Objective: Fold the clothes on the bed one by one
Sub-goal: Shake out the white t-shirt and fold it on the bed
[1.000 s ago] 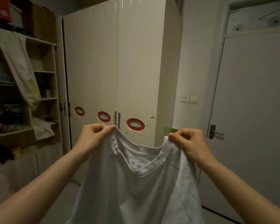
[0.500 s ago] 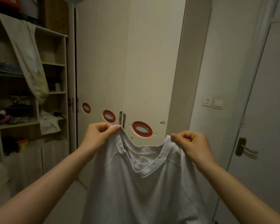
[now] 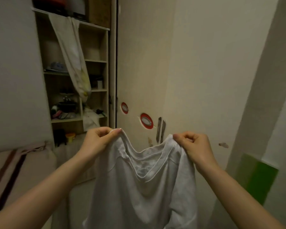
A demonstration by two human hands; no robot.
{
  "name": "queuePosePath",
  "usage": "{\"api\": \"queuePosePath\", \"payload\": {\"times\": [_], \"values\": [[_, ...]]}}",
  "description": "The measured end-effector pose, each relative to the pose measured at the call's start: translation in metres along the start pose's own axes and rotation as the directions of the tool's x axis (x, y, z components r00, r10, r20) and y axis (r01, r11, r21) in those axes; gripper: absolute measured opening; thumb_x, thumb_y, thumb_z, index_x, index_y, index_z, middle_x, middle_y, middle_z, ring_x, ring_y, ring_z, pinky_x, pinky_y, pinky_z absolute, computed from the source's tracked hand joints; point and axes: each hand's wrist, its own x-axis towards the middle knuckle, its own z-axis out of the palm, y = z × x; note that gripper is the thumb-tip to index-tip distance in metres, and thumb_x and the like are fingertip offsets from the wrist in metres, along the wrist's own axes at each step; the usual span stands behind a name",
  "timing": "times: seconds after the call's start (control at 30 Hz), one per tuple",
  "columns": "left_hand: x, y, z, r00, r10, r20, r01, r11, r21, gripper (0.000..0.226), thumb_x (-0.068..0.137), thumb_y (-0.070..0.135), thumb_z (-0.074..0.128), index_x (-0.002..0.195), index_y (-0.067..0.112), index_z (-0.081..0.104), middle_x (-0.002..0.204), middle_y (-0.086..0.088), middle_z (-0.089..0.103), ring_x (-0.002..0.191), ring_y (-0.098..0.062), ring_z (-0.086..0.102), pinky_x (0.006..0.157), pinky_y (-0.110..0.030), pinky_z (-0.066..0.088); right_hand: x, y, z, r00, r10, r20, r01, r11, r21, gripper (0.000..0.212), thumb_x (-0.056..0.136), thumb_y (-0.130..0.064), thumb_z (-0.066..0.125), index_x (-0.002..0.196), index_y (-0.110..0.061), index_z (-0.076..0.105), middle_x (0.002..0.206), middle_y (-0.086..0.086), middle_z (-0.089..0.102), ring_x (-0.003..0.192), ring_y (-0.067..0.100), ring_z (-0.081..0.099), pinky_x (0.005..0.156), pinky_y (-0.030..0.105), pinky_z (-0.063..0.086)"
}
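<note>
A white T-shirt hangs in the air in front of me, its neckline sagging between my hands. My left hand pinches the shirt's left shoulder between thumb and curled fingers. My right hand grips the right shoulder in the same way, at about the same height. The shirt's lower part runs out of the bottom of the view. A corner of the bed, with a pale cover and dark stripes, shows at the lower left.
An open shelf unit with clutter and a cloth draped from its top stands at the left. Wardrobe doors with red oval handles fill the middle. A green panel leans at the lower right.
The view has swung to the left: the door and wall switch have gone out of sight, the shelf and a bed corner have come in. Both hands still hold the shirt up.
</note>
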Motion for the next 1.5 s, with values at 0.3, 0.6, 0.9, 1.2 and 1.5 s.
{"api": "queuePosePath", "payload": {"times": [0.3,0.6,0.9,1.2,1.5], "values": [[0.076,-0.062,-0.069,0.926,-0.098,-0.365,0.138,0.987,0.083,0.040,0.071,0.044,0.071,0.074,0.004,0.072,0.077,-0.021,0.068,0.070,-0.020,0.060,0.069,-0.035,0.047,0.141,0.055,0.138,0.947,-0.174,0.269,0.128,0.975,0.180,0.020,0.082,-0.018,0.070,0.063,-0.012,0.067,0.045,-0.013,0.058,0.045,-0.003,0.048,0.052,0.007,0.040],[0.091,-0.107,-0.145,0.749,-0.061,-0.660,0.236,0.955,0.179,0.032,0.083,0.026,0.070,0.080,-0.006,0.070,0.067,-0.011,0.061,0.061,-0.013,0.050,0.048,-0.016,0.038,0.208,0.083,0.306,0.827,-0.231,0.513,0.064,0.944,0.323,0.023,0.085,-0.027,0.067,0.067,-0.012,0.067,0.055,-0.007,0.061,0.049,-0.001,0.053,0.058,0.019,0.042],[0.141,-0.149,-0.258,0.672,0.011,-0.741,0.308,0.905,0.293,0.033,0.080,0.029,0.068,0.077,-0.004,0.070,0.066,-0.011,0.061,0.060,-0.014,0.048,0.050,-0.020,0.036,0.248,0.070,0.483,0.730,-0.354,0.584,0.124,0.910,0.396,0.023,0.087,-0.027,0.062,0.073,-0.009,0.066,0.064,0.001,0.062,0.058,0.005,0.056,0.062,0.012,0.046],[0.216,-0.185,-0.367,0.574,0.007,-0.819,0.434,0.845,0.311,0.051,0.071,0.048,0.065,0.081,-0.001,0.072,0.078,-0.032,0.063,0.064,-0.022,0.050,0.060,-0.031,0.039,0.294,0.050,0.648,0.656,-0.373,0.656,0.059,0.892,0.448,0.035,0.087,-0.031,0.063,0.075,0.002,0.063,0.069,0.025,0.059,0.061,0.020,0.051,0.066,0.030,0.046],[0.291,-0.231,-0.460,0.424,0.053,-0.904,0.528,0.797,0.294,0.040,0.086,0.031,0.066,0.082,-0.009,0.067,0.067,-0.014,0.056,0.060,-0.017,0.045,0.048,-0.020,0.036,0.333,0.043,0.831,0.543,-0.444,0.713,0.000,0.849,0.528,0.036,0.086,-0.031,0.064,0.072,0.003,0.063,0.077,0.026,0.063,0.064,0.019,0.052,0.069,0.038,0.050]]}}
